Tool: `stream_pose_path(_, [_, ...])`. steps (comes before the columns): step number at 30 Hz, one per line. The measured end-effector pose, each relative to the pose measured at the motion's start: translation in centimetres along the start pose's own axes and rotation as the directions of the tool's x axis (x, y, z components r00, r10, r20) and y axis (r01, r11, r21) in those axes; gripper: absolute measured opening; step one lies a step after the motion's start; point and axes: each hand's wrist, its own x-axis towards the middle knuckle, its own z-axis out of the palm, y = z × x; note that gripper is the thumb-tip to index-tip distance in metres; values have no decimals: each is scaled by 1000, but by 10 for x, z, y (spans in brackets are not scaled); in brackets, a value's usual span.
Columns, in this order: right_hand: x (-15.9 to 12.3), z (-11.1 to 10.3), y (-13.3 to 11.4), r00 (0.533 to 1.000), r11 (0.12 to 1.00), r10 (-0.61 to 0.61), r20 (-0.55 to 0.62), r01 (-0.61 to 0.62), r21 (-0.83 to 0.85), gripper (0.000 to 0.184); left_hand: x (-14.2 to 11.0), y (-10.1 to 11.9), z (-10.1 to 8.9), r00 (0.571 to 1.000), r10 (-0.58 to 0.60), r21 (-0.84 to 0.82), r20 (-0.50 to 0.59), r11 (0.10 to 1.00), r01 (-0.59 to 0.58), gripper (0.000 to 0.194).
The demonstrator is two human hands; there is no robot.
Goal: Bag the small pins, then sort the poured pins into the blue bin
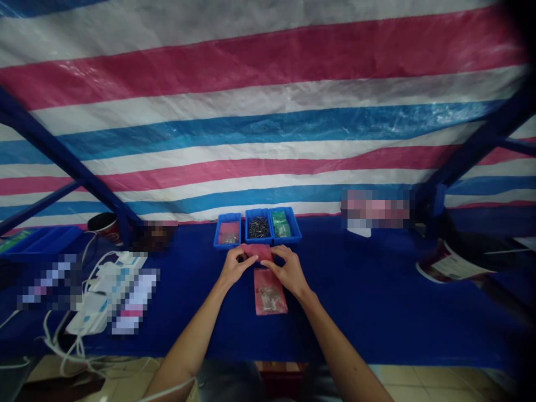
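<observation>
Pink plastic bag (257,251) — we hold it by its upper edge, pinched between our left hand (238,266) and right hand (286,272), just in front of three blue bins (256,212). A second pink bag (270,307) of small metal parts (268,298) lies just below our hands on the blue tablecloth (347,312).

No legible text or labels anywhere.
</observation>
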Motion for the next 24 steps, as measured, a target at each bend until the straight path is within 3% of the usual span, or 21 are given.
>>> stream_pose_path(10, [0,1,0,1000,995,-8,-5,8,99,11,3,12,-1,990,122,-40,77,992,-119,24])
stream_pose_path(15, [1,1,-1,1000,998,-23,7,22,52,15,2,11,-1,991,125,-23,44,992,-124,22])
stream_pose_path(24, [-1,0,0,1000,1000,-18,16,18,10,14,1,11,-1,990,102,-35,93,994,-99,23])
